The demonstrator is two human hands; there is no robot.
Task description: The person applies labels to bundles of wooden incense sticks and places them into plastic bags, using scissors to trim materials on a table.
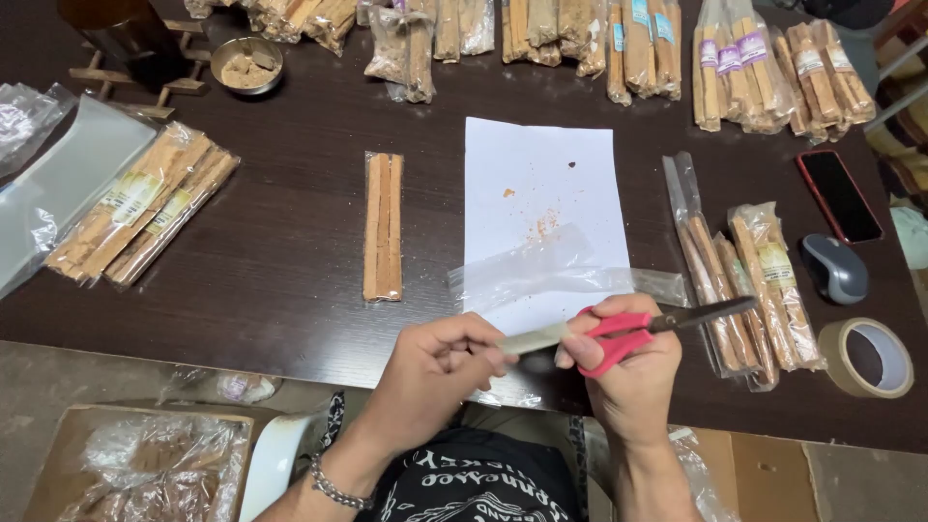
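Left hand (435,372) pinches a pale strip (535,338); right hand (623,362) grips red scissors (657,327), both just below white paper (541,208) on desk (280,261). Clear bag (551,271) across paper; wood-stick pack (383,225) left, tape roll (867,358) right.

Big dark brown wooden desk (280,280) fills pretty much the whole view, stretching away from the hands to the top edge. Its near edge runs just under the hands, and below that there's a strip of grey concrete-looking floor (58,382). A cardboard box (68,454) sits down there, lower left of the hands. Far right of the hands, past the desk corner, some pale slatted furniture (904,68) pokes in. Light is soft and even, with a mild sheen on the wood.
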